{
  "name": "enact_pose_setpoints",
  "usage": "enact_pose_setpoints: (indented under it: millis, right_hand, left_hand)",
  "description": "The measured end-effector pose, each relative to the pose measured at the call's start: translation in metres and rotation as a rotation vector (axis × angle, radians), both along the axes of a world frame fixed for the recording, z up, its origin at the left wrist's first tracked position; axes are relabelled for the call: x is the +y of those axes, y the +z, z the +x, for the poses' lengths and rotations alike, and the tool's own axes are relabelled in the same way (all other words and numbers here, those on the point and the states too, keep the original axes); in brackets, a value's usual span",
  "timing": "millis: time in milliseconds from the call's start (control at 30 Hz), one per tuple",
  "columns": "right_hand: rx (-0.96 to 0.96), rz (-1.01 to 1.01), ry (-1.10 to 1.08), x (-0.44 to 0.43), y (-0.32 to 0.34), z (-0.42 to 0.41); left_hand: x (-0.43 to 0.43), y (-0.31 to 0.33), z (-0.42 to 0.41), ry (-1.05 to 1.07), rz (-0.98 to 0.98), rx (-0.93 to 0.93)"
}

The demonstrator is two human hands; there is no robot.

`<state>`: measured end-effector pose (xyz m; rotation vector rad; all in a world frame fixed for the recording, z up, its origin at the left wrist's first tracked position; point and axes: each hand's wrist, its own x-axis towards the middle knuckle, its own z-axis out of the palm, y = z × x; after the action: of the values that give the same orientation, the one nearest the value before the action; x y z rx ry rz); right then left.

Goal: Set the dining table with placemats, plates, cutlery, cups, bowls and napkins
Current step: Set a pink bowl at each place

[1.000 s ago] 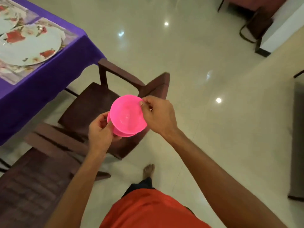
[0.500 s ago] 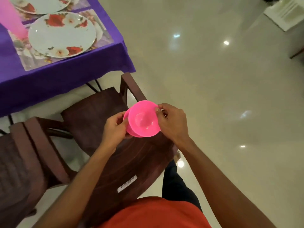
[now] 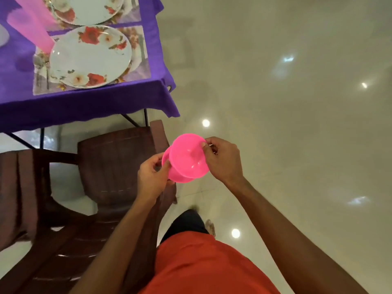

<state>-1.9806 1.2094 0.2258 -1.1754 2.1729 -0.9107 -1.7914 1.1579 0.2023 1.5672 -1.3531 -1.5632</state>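
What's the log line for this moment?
left hand: grips lower bowl | right hand: pinches top bowl rim | state: nested, short of table | plates: laid

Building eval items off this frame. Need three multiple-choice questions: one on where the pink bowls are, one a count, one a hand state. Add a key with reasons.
1. Where are the pink bowls?
A. On the tablecloth
B. In both hands, off the table
C. On the floor

2. How many floral plates show on the table?
A. One
B. Two
C. Four

3. What is the right hand doing?
A. Pinching the rim of the upper bowl
B. Hanging open at the side
C. Resting on a plate

Key:
1 B: the left hand and the right hand hold them in the air, short of the purple tablecloth.
2 B: one plate lies near and one farther back, at the top edge of the view.
3 A: its thumb and fingertips close on the rim's right side.
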Motion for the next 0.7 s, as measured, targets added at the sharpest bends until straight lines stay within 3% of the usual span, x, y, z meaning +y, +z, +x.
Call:
enact_pose_setpoints:
  millis: [700]
  right_hand:
    - [0.014,-0.016,0.433,-0.357,0.0,-0.128]
  left_hand:
    - [-0.279,0.003,-0.108,0.425,-0.005,0.033]
